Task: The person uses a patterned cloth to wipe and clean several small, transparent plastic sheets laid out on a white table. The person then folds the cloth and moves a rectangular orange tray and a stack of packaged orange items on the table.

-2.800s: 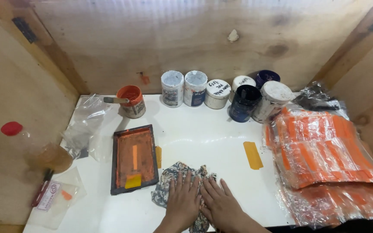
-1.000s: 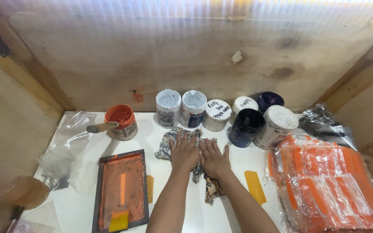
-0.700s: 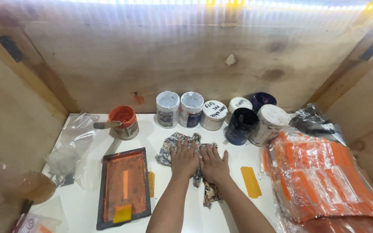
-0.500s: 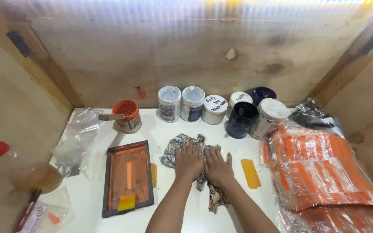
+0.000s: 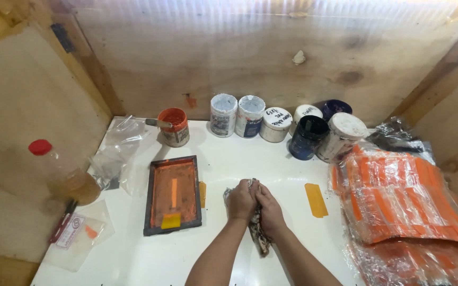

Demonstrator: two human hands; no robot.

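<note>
Head view: fingers of left hand point(image 5: 241, 200) and right hand point(image 5: 269, 209) curled tight on rag point(image 5: 257, 231), mid-table point(image 5: 250, 159). Best kept bunched, pressed flat (loose tail trails down), clear of orange frame point(image 5: 173, 194) and strip point(image 5: 316, 200).

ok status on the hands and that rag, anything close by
Left hand and right hand both bunched on the rag. Rag on white table. Orange-stained frame left, yellow strip right, both apart.
</note>
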